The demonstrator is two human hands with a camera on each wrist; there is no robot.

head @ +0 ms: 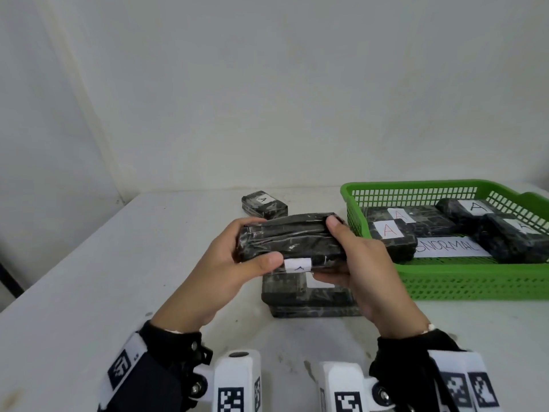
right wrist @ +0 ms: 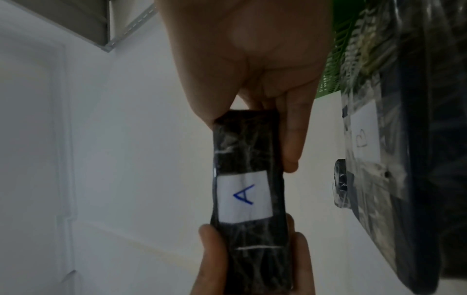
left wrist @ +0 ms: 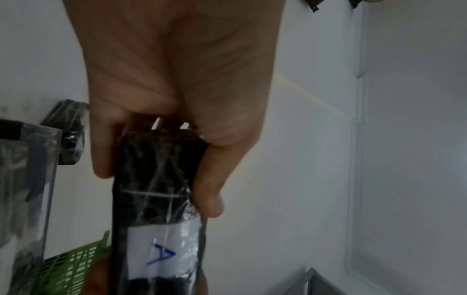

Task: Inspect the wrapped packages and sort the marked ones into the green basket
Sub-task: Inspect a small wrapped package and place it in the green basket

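Observation:
Both hands hold one black wrapped package (head: 292, 240) above the table. My left hand (head: 237, 257) grips its left end and my right hand (head: 344, 248) grips its right end. A white label with a blue letter A (right wrist: 243, 196) is on its near edge, also seen on the package (left wrist: 159, 257) in the left wrist view. The green basket (head: 475, 281) stands at the right and holds several black packages, two with red A labels (head: 389, 230), over a paper sheet with writing (head: 451, 248).
A flat black package (head: 309, 295) lies on the table under my hands, bearing a white label with a heart drawing (right wrist: 364, 137). A small black package labelled A (head: 264, 203) sits further back. The white table (head: 104, 263) meets a white wall behind.

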